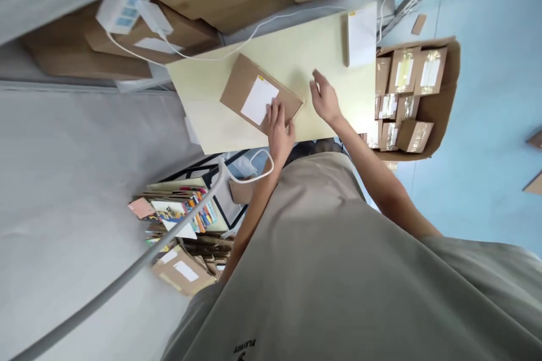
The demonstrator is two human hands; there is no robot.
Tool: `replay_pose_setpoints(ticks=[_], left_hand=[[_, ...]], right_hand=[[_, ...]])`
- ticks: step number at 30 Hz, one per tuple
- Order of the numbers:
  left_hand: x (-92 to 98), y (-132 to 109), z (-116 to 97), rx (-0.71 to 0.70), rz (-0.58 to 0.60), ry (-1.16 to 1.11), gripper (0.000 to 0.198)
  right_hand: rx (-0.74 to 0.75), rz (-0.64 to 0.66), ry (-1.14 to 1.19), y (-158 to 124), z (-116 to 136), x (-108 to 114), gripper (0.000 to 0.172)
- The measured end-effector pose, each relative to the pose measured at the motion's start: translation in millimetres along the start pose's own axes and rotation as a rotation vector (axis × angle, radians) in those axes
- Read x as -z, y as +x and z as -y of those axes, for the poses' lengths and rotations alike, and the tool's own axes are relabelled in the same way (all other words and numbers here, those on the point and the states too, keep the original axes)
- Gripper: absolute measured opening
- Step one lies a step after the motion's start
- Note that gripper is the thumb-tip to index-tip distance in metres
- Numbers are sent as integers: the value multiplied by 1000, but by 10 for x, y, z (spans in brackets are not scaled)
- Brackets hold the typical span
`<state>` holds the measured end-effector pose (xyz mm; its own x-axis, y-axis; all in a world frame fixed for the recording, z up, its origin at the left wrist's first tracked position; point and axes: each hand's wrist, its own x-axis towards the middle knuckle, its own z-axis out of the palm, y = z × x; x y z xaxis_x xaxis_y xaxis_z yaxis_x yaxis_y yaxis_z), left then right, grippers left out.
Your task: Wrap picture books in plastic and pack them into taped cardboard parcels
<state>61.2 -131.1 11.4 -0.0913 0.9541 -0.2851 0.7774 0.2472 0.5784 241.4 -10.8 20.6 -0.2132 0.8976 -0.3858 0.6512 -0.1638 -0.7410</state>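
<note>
A brown cardboard box [237,82] with a white label [259,100] stuck on its top lies at an angle on the pale yellow table [203,118]. My left hand [279,132] rests on the box, its stretched fingers touching the label's near edge and the cardboard beside it. To the right of the box, my right hand [326,98] is raised over the table, apart from the box. Its fingers are loosely bent with a gap at the thumb, and nothing shows in them.
A white label stack [362,36] sits at the table's back right. Beyond the right edge, a large carton [446,79] holds several small taped boxes. White cables [254,34] run behind. A grey pole [127,279] crosses at left, near a rack of books [203,208].
</note>
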Motion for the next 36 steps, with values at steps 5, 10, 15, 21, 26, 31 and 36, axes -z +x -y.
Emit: replay_pose_setpoints(ticks=[5,10,15,21,26,31,36], left_hand=[[0,-39,-50,-21,7,76,70],[-19,-77,-69,-10,30,108,75],[169,107,-96,-8,-11,106,61],[768,1130,170,153,-299,0,82],[1031,1549,292,276,-236,-32,96],[1243,1048,114,251,-341,-78,72],[1085,475,-62,217,-284,-136,51]], right_hand=[[-31,171,171,-402,-623,-481,78],[71,250,142,-177,-481,-613,69],[25,279,20,-8,-437,-554,73],[-354,288,268,-201,-349,-463,62],[-338,458,639,-292,-84,-353,69],[-207,54,710,-553,51,-68,65],[-28,-340,511,-689,-103,261,73]])
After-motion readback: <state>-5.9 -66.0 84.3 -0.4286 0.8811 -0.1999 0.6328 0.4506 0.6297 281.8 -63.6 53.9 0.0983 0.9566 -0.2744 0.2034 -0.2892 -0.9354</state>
